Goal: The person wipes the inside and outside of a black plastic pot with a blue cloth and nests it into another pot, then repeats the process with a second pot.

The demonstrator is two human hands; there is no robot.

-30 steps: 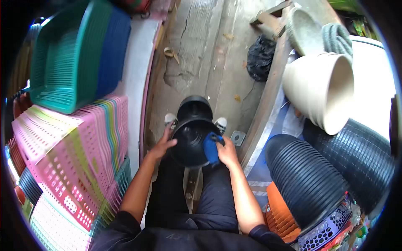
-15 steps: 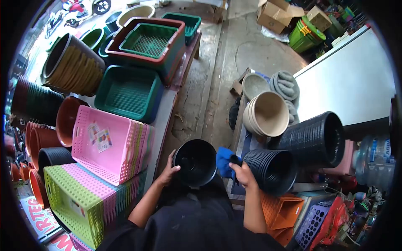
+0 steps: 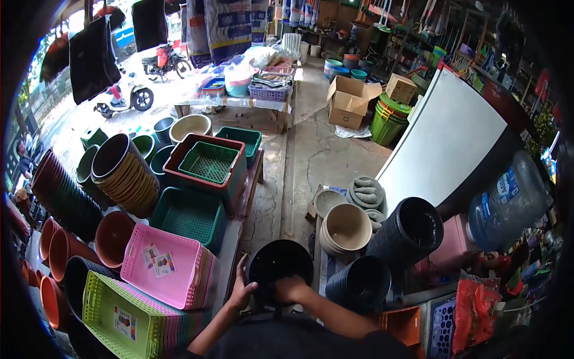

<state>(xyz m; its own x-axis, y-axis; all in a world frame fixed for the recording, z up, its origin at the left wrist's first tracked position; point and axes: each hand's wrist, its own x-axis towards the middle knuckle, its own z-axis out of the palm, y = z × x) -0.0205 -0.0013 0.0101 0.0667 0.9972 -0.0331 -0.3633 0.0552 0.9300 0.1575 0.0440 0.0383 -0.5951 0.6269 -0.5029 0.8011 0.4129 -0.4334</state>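
Observation:
A round black plastic pot is in front of my body, its mouth facing up toward me. My left hand grips its left side, fingers along the outer wall and thumb near the rim. My right hand reaches inside the pot, its fingers mostly hidden by the dark interior. The blue cloth it held a moment ago is out of sight there. Just to the right stands a stack of similar black pots, with cream pots behind it.
Pink baskets and lime-green baskets are stacked at left, with green trays beyond. On the right are a taller black pot stack, a water jug and a white panel. A concrete aisle runs ahead.
My right hand has moved left from beside the pot into it, taking the blue cloth out of sight. My left hand stays on the pot. The view has tipped upward, showing more of the shop.

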